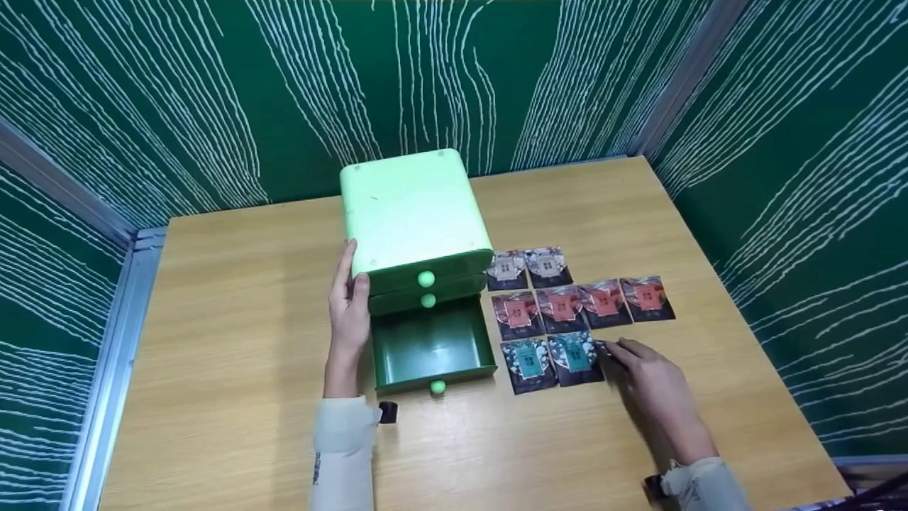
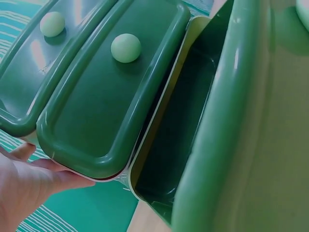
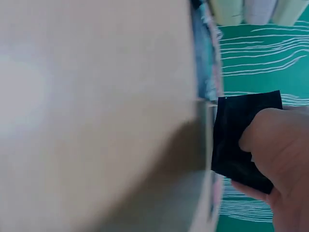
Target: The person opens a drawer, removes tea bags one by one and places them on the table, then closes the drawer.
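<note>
A drawer cabinet [image 1: 418, 213] with a light green top stands on the table, its bottom drawer [image 1: 433, 344] pulled out and bare inside. My left hand [image 1: 347, 316] rests against the cabinet's left side, fingers extended along it and thumb near the front corner; the left wrist view shows these fingers [image 2: 63, 180] touching the side by a closed drawer [image 2: 96, 106]. My right hand [image 1: 656, 383] pinches a dark square card [image 3: 241, 140], seen nearly edge-on in the head view. It is just right of two teal picture cards [image 1: 576, 358] lying side by side.
Behind the teal cards lies a row of several red picture cards [image 1: 606, 301]. Two grey picture cards [image 1: 547, 266] lie farther back, beside the cabinet. Green walls with white lines [image 1: 440, 78] border the wooden table [image 1: 227, 341] at the back and sides.
</note>
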